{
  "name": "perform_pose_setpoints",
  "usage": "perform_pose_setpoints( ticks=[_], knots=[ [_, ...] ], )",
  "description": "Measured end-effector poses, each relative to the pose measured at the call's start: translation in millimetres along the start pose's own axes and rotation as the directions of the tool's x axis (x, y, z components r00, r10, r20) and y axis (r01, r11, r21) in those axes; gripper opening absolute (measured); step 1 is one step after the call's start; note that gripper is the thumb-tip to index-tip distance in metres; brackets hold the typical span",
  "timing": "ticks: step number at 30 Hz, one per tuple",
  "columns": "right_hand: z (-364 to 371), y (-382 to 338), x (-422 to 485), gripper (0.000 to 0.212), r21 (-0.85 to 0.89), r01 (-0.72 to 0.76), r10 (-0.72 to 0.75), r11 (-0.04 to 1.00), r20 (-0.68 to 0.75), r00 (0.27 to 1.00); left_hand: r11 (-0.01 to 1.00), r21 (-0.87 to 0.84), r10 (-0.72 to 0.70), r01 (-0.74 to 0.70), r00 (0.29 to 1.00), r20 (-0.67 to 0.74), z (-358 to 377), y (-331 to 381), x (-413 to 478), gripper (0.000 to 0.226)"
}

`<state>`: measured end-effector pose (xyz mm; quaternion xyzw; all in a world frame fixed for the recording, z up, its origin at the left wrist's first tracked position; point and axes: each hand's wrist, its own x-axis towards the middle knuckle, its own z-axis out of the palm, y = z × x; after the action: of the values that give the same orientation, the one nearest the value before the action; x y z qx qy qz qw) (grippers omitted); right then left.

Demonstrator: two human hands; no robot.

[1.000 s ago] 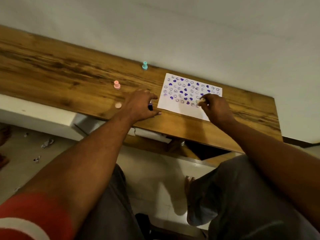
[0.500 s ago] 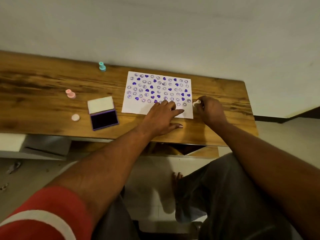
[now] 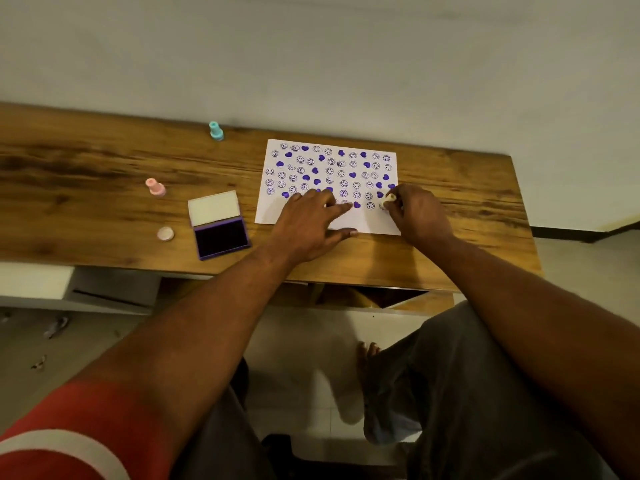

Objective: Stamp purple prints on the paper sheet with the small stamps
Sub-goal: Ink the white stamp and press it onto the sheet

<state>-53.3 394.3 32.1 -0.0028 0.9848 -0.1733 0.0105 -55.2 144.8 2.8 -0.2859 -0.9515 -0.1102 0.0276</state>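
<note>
On wooden table (image 3: 104,168): paper sheet (image 3: 367,221), open ink pad (image 3: 219,225), pink stamp (image 3: 156,187), teal stamp (image 3: 216,130), round pink cap (image 3: 165,233).

A wooden table (image 3: 104,174) spans the view from 9 to 3 o'clock, its far edge against a plain pale wall (image 3: 311,46) at 12. Beneath it are pale floor tiles (image 3: 304,348). Small scraps (image 3: 55,327) lie toward 8 o'clock.

ink pad (image 3: 219,225) left of paper sheet (image 3: 367,220) | both on table (image 3: 104,168)

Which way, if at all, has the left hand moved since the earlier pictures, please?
Yes: the left hand has moved right, off the ink pad and onto the paper sheet.
</note>
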Motion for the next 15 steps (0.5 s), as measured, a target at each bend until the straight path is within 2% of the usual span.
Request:
perform_pose_setpoints(
  ticks=[3, 6, 10, 15],
  knots=[
    [6.8, -20.2, 0.7, 0.031, -0.025, 0.083, -0.083, 0.996, 0.011, 0.996, 0.983, 0.134, -0.121, 0.122, 0.993, -0.013, -13.9, -23.7, -16.7, 0.066],
    [19.2, -52.8, 5.5, 0.032, 0.008, 0.160, -0.160, 0.987, 0.034, 0.987, 0.949, 0.254, -0.202, 0.188, 0.979, 0.031, -17.8, -38.0, -43.0, 0.065],
    [36.0, -102.8, 16.5, 0.032, 0.081, 0.243, -0.247, 0.967, 0.033, 0.969, 0.938, 0.247, -0.258, 0.243, 0.966, 0.028, -20.0, -55.7, -73.7, 0.074],
    [56.2, -161.6, 32.4, 0.032, 0.080, 0.297, -0.300, 0.952, 0.037, 0.953, 0.925, 0.275, -0.276, 0.261, 0.961, 0.017, -26.0, -66.9, -91.6, 0.082]
  ],
)
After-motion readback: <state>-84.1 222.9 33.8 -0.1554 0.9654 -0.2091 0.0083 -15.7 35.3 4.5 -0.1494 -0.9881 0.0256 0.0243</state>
